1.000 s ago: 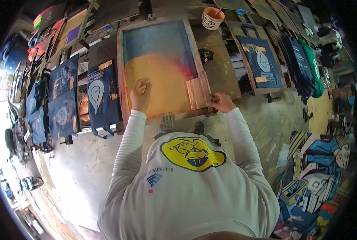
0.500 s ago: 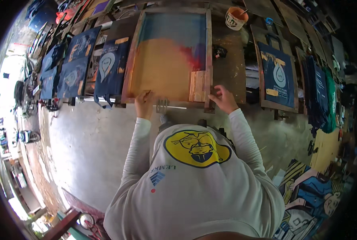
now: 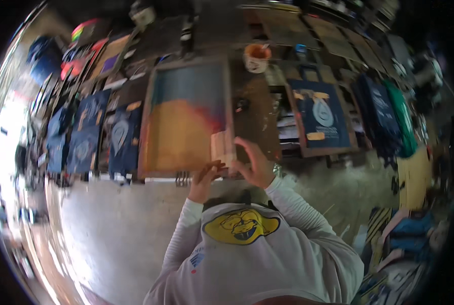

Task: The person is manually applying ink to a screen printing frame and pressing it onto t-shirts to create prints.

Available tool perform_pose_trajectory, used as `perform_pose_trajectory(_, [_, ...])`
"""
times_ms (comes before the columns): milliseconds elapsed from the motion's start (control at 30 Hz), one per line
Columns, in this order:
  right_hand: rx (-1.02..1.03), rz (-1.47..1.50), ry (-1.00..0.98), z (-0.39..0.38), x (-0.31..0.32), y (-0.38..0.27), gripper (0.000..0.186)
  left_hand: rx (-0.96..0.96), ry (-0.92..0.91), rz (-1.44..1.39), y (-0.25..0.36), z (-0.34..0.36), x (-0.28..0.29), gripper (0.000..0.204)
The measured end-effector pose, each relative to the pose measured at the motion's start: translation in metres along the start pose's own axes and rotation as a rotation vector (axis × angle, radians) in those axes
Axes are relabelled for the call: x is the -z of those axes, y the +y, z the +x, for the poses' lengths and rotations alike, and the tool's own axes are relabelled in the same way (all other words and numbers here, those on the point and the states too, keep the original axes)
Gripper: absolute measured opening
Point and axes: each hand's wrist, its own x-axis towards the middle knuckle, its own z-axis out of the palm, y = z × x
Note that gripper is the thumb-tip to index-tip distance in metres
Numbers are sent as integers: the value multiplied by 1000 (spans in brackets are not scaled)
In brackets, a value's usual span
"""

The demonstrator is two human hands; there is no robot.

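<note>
A wooden screen-printing frame (image 3: 146, 122) lies in the middle, its mesh (image 3: 178, 137) yellow-brown near me, red at one edge and grey-blue at the far end. In its near right corner rests a pale wooden piece (image 3: 220, 146), perhaps a squeegee. My left hand (image 3: 202, 183) is at the frame's near edge just below that piece, its slightly blurred fingers reaching right and somewhat apart. At the near right corner, my right hand (image 3: 256, 165) has thumb and forefinger spread beside the right rail. Whether either hand touches the wood is unclear.
Dark blue printed bags lie on boards to the left (image 3: 84, 147) and right (image 3: 321, 114). An orange-stained paint tub (image 3: 257, 58) stands beyond the frame at right. Dark and green cloth (image 3: 399, 117) hangs farther right. Concrete floor (image 3: 120, 223) lies below the bench.
My left hand has moved right along the near edge, from the left corner toward the wooden piece. My right hand has come closer to the corner. The whole view has shifted and blurred.
</note>
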Motion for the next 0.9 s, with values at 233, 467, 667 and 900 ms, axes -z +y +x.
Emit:
perform_pose_trajectory(233, [-294, 368, 181, -26, 13, -22, 56, 42, -423, 300, 40, 27, -62, 34])
perform_pose_trajectory(467, [-490, 440, 456, -82, 10, -9, 31, 145, -364, 390, 4, 26, -61, 19])
perform_pose_trajectory(667, [-685, 404, 564, -135, 42, -3, 29, 141, -531, 615, -33, 26, -72, 17])
perform_pose_trajectory(900, [-706, 522, 781, -172, 134, 35, 26, 246, -622, 332, -70, 70, -162, 17])
